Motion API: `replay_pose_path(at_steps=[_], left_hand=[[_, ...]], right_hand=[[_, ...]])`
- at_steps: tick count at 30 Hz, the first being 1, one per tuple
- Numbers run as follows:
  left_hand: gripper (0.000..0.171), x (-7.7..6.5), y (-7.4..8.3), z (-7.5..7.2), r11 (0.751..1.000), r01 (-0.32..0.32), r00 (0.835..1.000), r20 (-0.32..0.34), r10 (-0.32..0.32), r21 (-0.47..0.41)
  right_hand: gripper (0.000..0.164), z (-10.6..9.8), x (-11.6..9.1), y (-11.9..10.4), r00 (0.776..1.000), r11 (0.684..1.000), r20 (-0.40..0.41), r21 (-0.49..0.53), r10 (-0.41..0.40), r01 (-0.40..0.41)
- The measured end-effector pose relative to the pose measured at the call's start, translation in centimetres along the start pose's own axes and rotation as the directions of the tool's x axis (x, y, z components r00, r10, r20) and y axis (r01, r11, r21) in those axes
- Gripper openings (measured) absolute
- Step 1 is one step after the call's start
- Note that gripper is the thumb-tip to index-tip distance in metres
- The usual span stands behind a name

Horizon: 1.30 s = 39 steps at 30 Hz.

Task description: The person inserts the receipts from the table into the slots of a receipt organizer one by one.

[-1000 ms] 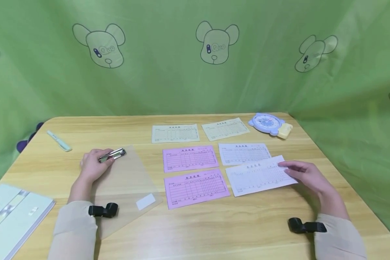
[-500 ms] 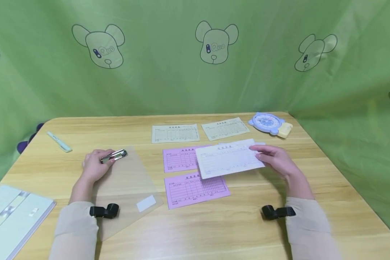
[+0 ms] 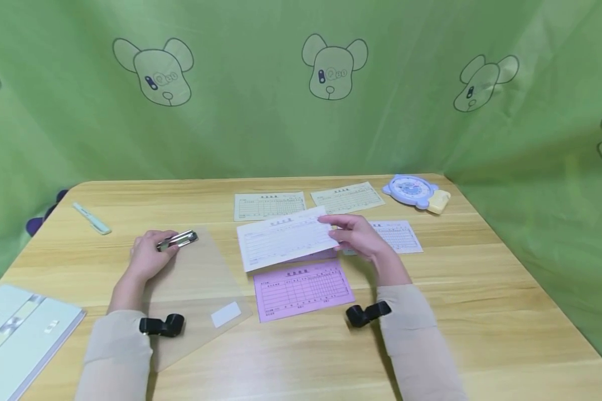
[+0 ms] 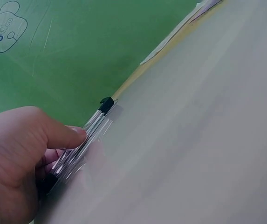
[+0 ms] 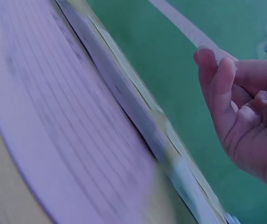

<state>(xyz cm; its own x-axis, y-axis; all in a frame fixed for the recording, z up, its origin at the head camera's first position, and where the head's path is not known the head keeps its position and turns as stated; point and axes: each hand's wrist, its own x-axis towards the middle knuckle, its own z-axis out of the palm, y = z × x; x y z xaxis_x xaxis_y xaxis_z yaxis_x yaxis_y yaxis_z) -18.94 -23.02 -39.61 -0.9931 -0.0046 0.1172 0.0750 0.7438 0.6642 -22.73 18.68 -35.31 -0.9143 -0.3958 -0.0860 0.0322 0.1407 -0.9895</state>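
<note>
In the head view, the left hand (image 3: 149, 250) is grasping the shiny silver metal clip (image 3: 182, 239) at the far end of a clear, see-through flat board (image 3: 195, 284) with a white label (image 3: 226, 314). The board lies on the light brown wooden table (image 3: 501, 334). The right hand (image 3: 356, 235) is pinching a white paper slip with printed lines (image 3: 283, 239) by its right edge. This slip is above the table, tilted, and hides most of a pink-purple paper slip (image 3: 315, 255). A second pink-purple paper slip (image 3: 303, 292) lies nearer the person. Two pale green paper slips (image 3: 268, 206) lie at the back, and another white slip (image 3: 400, 236) lies to the right, partly behind the right hand. A round blue toy-like clock (image 3: 410, 189) sits at the back right, touching a yellow block (image 3: 438, 201).

In the left wrist view, the thumb presses on top of the clip, which has black ends. The board fills much of the view.

In the right wrist view, the thumb and a finger squeeze the white slip, seen almost from its thin side. The green curtain (image 5: 124, 32) is behind it. Blurry purple paper is close up on the left.
</note>
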Motion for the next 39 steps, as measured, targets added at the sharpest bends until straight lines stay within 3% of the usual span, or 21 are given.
replay_pose_path(at_steps=[9,18,25,35,39], left_hand=[[0.037,0.2,-0.4,0.3,1.000,-0.014,0.999,-0.032,0.014,0.016],[0.038,0.3,-0.4,0.8,0.997,-0.021,0.997,-0.071,0.027,0.080],[0.037,0.4,-0.3,1.2,0.988,-0.045,0.994,-0.097,0.059,0.145],[0.038,0.4,0.2,1.5,0.961,-0.078,0.993,-0.067,0.100,0.267],[0.036,0.4,0.2,1.4,0.950,-0.096,0.991,-0.061,0.119,0.298]], right_hand=[[0.039,5.7,3.2,0.0,0.997,0.998,0.075,-0.066,0.029,-0.024],[0.034,9.7,4.8,0.3,0.992,0.979,0.079,-0.189,0.093,-0.077],[0.025,12.5,5.4,0.1,0.993,0.958,0.101,-0.285,0.062,-0.030],[0.025,15.1,5.8,0.5,0.993,0.942,0.109,-0.335,0.052,-0.013],[0.028,15.5,5.9,0.4,0.992,0.959,0.100,-0.279,0.076,-0.045]])
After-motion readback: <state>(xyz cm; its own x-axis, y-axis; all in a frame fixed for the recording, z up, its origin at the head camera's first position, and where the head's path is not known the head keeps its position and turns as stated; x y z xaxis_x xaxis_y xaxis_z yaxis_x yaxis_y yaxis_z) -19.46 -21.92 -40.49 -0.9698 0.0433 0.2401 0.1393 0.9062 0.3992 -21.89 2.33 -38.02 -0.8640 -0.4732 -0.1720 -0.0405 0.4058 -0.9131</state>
